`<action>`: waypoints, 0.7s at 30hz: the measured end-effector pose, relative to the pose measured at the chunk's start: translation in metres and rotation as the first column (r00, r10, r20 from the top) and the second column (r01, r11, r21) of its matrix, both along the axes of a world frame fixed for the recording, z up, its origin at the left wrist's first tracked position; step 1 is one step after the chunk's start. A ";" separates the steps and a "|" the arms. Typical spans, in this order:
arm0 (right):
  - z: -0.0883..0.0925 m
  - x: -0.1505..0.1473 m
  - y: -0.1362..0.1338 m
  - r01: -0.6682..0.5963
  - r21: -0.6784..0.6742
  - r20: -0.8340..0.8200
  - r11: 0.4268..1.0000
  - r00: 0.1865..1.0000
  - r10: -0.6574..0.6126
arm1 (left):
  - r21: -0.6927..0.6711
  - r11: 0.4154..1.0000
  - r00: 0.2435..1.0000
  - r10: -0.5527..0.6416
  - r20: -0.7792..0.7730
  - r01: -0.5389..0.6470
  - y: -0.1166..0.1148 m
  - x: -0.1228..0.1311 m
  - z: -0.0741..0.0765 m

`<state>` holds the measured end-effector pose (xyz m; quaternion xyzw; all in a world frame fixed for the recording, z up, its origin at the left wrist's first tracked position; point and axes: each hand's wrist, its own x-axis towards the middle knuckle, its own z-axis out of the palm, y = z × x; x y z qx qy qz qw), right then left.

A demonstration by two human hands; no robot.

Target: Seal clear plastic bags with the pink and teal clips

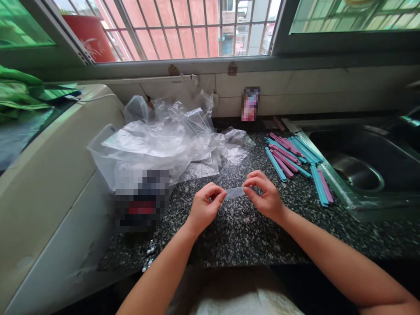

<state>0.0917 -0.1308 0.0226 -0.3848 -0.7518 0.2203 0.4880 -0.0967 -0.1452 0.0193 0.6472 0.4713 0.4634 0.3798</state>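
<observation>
My left hand (205, 206) and my right hand (265, 194) each pinch one end of a small clear plastic sleeve (235, 192), stretched flat between them just above the speckled dark counter (236, 232). Both hands have their fingers closed on it. To the right of my right hand lies a loose pile of several blue and pink flat sticks (293, 157) on the counter, untouched.
A heap of crumpled clear plastic bags (164, 140) fills the counter's back left. A white appliance (49, 183) stands at the left. A steel sink (364, 166) is at the right. A barred window (183, 30) runs along the back wall.
</observation>
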 end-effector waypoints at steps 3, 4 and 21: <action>-0.001 0.000 0.001 -0.034 -0.052 -0.013 0.998 0.999 0.033 | -0.121 0.993 0.985 0.027 0.170 -0.007 0.001 0.000 0.000; -0.001 0.000 0.001 -0.046 -0.068 -0.013 0.997 0.999 0.045 | -0.153 0.988 0.974 0.043 0.221 -0.009 0.002 0.000 0.001; 0.000 -0.002 0.003 -0.137 -0.155 0.061 0.978 0.987 0.147 | -0.172 0.985 1.000 0.018 0.005 -0.017 0.001 -0.006 0.001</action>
